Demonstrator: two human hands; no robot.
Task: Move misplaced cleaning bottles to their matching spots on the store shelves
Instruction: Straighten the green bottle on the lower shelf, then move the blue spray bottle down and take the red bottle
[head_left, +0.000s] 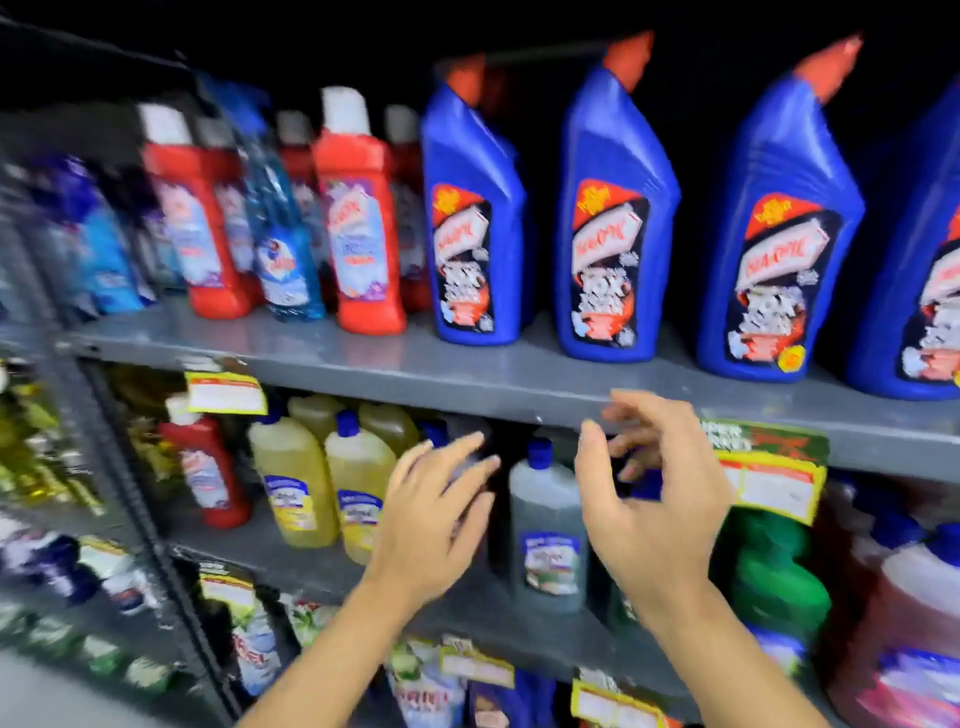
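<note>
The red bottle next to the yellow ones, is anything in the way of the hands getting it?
Yes. The red bottle stands at the left end of the lower shelf. Two yellow bottles stand between it and the empty left hand, so the hand would likely have to pass in front of them. The right hand is farther away.

Two bare forearms raised forward, left hand spread flat with fingers extended, right hand loosely curled, fingers parted, nothing held, hands apart.
</note>
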